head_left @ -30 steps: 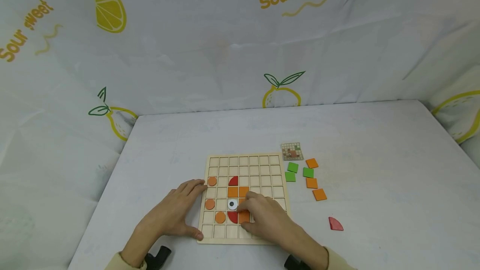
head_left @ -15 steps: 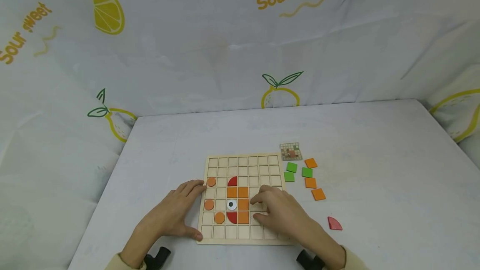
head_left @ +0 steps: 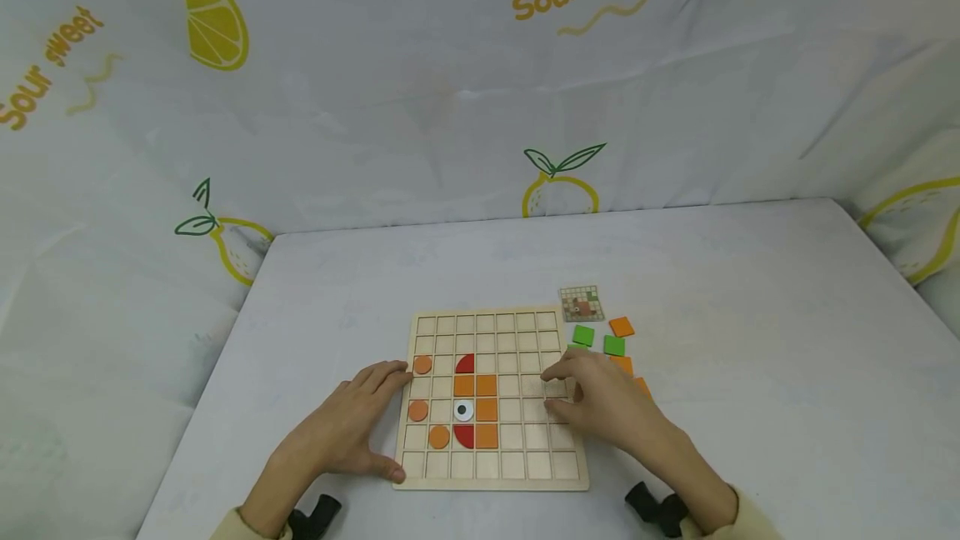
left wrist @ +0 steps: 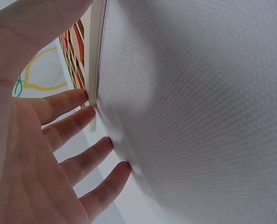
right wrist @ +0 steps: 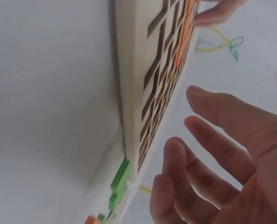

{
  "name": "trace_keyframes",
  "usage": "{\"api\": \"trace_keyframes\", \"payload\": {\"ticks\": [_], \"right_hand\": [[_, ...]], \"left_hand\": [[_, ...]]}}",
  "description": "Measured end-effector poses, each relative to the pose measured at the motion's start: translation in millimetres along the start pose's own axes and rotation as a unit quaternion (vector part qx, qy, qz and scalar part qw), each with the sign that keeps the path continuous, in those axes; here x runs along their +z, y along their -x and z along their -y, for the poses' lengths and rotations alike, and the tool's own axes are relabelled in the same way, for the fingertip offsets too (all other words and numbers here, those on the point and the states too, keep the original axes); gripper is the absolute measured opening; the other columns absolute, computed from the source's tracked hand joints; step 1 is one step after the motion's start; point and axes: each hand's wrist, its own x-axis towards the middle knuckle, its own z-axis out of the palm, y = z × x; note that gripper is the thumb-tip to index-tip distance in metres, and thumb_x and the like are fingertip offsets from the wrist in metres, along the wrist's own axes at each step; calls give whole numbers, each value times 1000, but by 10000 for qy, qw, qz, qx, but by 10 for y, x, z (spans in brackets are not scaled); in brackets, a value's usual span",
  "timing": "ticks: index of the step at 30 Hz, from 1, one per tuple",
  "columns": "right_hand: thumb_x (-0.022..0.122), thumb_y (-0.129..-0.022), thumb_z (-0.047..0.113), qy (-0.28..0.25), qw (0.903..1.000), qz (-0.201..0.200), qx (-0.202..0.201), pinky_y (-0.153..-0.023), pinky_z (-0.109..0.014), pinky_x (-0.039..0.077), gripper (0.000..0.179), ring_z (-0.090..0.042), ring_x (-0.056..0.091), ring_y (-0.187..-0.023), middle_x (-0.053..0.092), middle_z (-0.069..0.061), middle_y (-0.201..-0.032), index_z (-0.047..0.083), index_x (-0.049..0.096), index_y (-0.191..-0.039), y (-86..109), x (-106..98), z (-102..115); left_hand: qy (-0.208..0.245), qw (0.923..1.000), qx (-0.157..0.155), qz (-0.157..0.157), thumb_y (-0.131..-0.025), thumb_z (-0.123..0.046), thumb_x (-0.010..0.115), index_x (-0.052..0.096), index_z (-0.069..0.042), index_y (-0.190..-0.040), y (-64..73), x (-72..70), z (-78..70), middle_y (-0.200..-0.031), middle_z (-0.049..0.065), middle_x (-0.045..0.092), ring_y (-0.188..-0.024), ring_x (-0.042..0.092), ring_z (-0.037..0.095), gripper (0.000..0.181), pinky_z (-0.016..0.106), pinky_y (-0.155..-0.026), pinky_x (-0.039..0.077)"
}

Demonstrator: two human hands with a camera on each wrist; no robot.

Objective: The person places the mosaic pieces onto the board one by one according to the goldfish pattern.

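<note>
A wooden grid board [head_left: 512,465] lies on the white table with pieces set in its left half. Among them are orange round pieces [head_left: 438,437], red quarter-circle pieces [head_left: 464,437], orange square tiles [head_left: 487,411] and a white eye piece [head_left: 463,410]. My left hand [head_left: 341,427] rests at the board's left edge, fingers spread and thumb at the near corner; in the left wrist view its fingertips touch the edge and table. Over the board's right side hovers my right hand [head_left: 607,402], fingers loosely bent, nothing between them in the right wrist view.
Right of the board lie green square tiles [head_left: 614,346] and loose orange square tiles [head_left: 622,327], some partly behind my right hand. A small pattern card [head_left: 581,304] sits by the board's far right corner. A printed cloth [head_left: 390,107] hangs behind the table.
My right hand has moved right, away from the orange square tiles on the board, uncovering them. It now hides the loose red quarter-circle piece. The left hand has stayed at the board's edge.
</note>
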Motion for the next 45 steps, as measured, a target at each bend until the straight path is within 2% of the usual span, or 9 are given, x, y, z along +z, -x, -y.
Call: {"api": "trace_keyframes", "payload": {"ticks": [7, 11, 15, 19, 26, 37, 45], "right_hand": [[84, -79, 12, 218, 9995, -248, 8, -56, -20, 42, 25, -7, 51, -66, 74, -2, -104, 10, 80, -103, 7, -138, -240], [84, -79, 13, 277, 9992, -252, 142, -57, -24, 42, 26, -11, 52, -68, 70, 0, -90, 9, 80, -105, 17, -209, -369], [85, -79, 15, 364, 9987, -255, 259, -63, -29, 46, 28, -16, 57, -78, 74, -6, -99, 7, 79, -105, 28, -252, -479], [85, -79, 16, 322, 9984, -207, 404, -60, -29, 45, 31, -16, 56, -75, 74, -12, -109, 5, 78, -108, 29, -275, -563], [86, -79, 13, 318, 9980, -242, 483, -59, -28, 43, 32, -17, 54, -75, 71, -17, -112, 3, 78, -108, 28, -299, -633], [86, -78, 11, 188, 9987, -50, 478, -57, -23, 42, 29, -16, 52, -72, 71, -10, -102, 3, 78, -106, 38, -276, -599], [86, -76, 7, 148, 9975, 162, 668, -60, -28, 44, 36, -20, 54, -78, 71, -20, -117, 3, 78, -111, 19, -309, -636]], "left_hand": [[-33, 10000, 25, -19, -54, -71, 89, 45, -11, -149, -3, 8, 7, -158, 12, 44, -146, 41, 39, 121, 69, -102, 46], [-42, 10000, 37, -20, -54, -70, 90, 45, -10, -149, -3, 8, 6, -158, 12, 44, -146, 41, 39, 121, 68, -102, 47], [-20, 10000, 18, -19, -54, -69, 90, 45, -10, -149, -2, 7, 2, -158, 12, 44, -146, 41, 39, 121, 70, -102, 46], [-4, 10000, 1, -18, -54, -69, 91, 45, -10, -149, 0, 8, 2, -158, 12, 43, -146, 41, 39, 121, 71, -102, 46], [6, 10000, 34, -29, -54, -70, 90, 45, -11, -150, 1, 12, 9, -158, 12, 43, -146, 41, 39, 121, 71, -102, 46], [-75, 9999, 78, -46, -54, -72, 89, 45, -11, -149, -9, 20, 16, -157, 12, 44, -145, 41, 39, 121, 68, -102, 47], [-18, 10000, 34, -16, -54, -70, 90, 45, -10, -149, -11, 23, 10, -158, 13, 43, -146, 41, 39, 121, 70, -102, 46]]}}
